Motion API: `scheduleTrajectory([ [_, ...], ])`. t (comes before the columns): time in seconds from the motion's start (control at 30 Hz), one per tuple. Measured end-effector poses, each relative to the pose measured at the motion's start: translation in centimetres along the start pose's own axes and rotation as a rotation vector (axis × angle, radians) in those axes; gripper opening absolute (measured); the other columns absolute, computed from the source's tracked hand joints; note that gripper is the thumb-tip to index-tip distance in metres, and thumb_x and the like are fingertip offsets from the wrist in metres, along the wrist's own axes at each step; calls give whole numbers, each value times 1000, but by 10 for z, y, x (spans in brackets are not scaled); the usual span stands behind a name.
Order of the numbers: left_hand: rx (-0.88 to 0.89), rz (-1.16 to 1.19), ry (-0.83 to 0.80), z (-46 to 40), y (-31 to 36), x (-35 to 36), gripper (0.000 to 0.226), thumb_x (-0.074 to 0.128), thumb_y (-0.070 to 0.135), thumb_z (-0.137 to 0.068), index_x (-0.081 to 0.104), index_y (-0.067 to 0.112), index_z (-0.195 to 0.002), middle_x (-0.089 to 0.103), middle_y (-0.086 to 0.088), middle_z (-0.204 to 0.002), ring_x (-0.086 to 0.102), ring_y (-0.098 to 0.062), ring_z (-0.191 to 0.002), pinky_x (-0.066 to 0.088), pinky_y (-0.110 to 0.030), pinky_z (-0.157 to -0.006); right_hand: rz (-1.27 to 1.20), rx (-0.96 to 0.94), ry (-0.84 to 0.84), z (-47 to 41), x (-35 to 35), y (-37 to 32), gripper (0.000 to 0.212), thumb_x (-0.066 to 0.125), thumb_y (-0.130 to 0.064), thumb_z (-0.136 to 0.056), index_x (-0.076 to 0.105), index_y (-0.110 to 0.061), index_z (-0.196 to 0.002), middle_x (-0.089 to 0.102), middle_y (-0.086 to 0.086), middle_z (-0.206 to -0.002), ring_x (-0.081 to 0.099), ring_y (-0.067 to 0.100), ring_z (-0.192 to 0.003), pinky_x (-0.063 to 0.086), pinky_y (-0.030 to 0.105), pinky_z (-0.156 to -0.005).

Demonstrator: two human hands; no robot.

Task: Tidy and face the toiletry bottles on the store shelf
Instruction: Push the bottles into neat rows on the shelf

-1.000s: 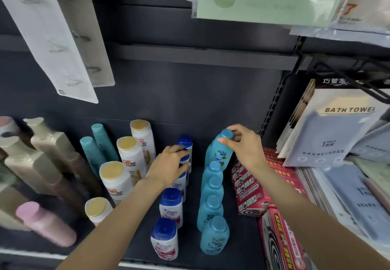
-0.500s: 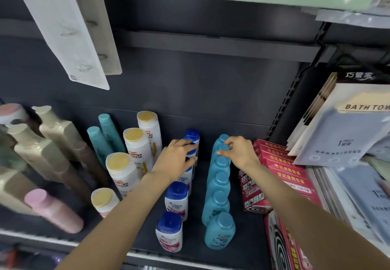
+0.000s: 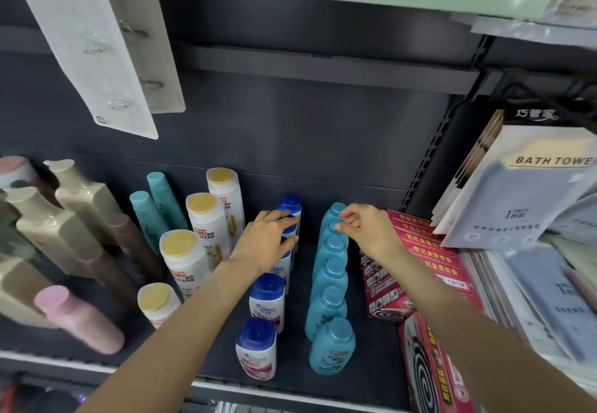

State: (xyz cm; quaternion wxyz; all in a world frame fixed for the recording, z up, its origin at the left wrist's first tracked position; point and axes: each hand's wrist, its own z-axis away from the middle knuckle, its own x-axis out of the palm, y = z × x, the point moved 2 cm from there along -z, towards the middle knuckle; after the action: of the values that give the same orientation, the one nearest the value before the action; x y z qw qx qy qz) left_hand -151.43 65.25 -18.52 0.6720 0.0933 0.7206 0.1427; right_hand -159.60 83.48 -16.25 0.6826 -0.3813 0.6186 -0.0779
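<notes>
On the dark shelf (image 3: 374,361) a row of several teal bottles (image 3: 332,346) runs front to back. Left of it runs a row of white bottles with blue caps (image 3: 256,348). My right hand (image 3: 368,230) pinches the cap of a teal bottle (image 3: 336,214) at the back of its row, thumb and fingertips curled on it. My left hand (image 3: 266,243) reaches over the blue-capped row and grips a rear bottle (image 3: 292,205) between thumb and fingers. Several bottles under that hand are hidden.
White bottles with gold caps (image 3: 177,244) and slim teal bottles (image 3: 145,209) stand to the left, then beige bottles (image 3: 42,228) and a pink one (image 3: 76,317). Red coil boxes (image 3: 426,251) and bath towel packs (image 3: 517,205) crowd the right. Carded packs (image 3: 84,44) hang above.
My right hand has lowered the lifted teal bottle into the back of its row and stays on its cap. My left hand stays on the rear blue-capped bottles.
</notes>
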Motion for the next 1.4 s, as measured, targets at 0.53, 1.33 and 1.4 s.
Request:
scheduleTrajectory([
  [0.53, -31, 52, -26, 13, -6, -4, 47, 44, 27, -98, 36, 20, -144, 31, 2, -151, 31, -20, -135, 31, -36, -110, -4, -17, -105, 23, 15, -3, 38, 73, -16, -80, 62, -9, -116, 56, 2, -102, 54, 13, -93, 46, 25, -88],
  [1.33, -517, 1613, -281, 29, 29, -45, 45, 41, 49, -95, 56, 10, -114, 69, -21, -104, 69, -23, -92, 55, -26, -73, -1039, 30, 317, 52, -78, -55, 9, 67, -13, -84, 67, -18, -92, 69, 2, -96, 67, 17, -98, 56, 30, -80],
  [1.4, -555, 1741, -217, 31, 29, -49, 43, 45, 46, -94, 56, 9, -114, 67, -23, -104, 70, -22, -84, 57, -24, -61, -1052, 4, 310, 56, -74, -57, 10, 66, -13, -84, 67, -17, -94, 69, 3, -96, 67, 17, -98, 56, 31, -81],
])
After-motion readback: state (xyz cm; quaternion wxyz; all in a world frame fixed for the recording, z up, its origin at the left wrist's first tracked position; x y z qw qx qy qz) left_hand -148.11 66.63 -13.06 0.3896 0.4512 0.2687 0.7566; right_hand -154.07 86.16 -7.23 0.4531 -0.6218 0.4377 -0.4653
